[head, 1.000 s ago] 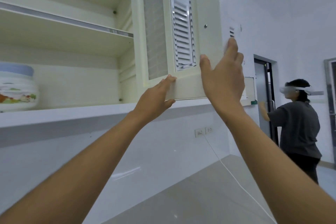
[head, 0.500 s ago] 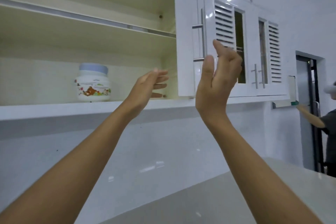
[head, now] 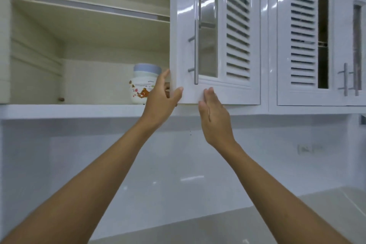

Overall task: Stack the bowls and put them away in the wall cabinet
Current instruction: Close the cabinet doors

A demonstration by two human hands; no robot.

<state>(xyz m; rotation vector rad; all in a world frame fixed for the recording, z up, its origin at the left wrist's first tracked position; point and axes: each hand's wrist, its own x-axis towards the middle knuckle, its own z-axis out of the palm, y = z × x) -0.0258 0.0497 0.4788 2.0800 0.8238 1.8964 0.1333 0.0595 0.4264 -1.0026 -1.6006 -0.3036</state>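
No bowls are seen anywhere in view, so where they lie cannot be told, and neither stacking nor storing can be counted as done from what is shown. The wall cabinet (head: 89,109) stands open on its left half, its lower shelf bare but for a printed jar (head: 141,85) with a pale blue lid set near the shelf's right end, just behind the door's edge. The cabinet door (head: 217,93) is handled at its lower left corner: the left hand (head: 161,97) is curled round the door's free edge, thumb on the front face and fingers wrapped behind, while the right hand (head: 213,117) is laid flat and open against the door's bottom rail, gripping nothing. The bar handle (head: 196,51) is left untouched. A second pair of louvred doors (head: 316,45) is shut further right. The door is judged to matter most: it covers the shelf's right part. The jar takes some shelf room too. The counter (head: 257,220) below shows bare.
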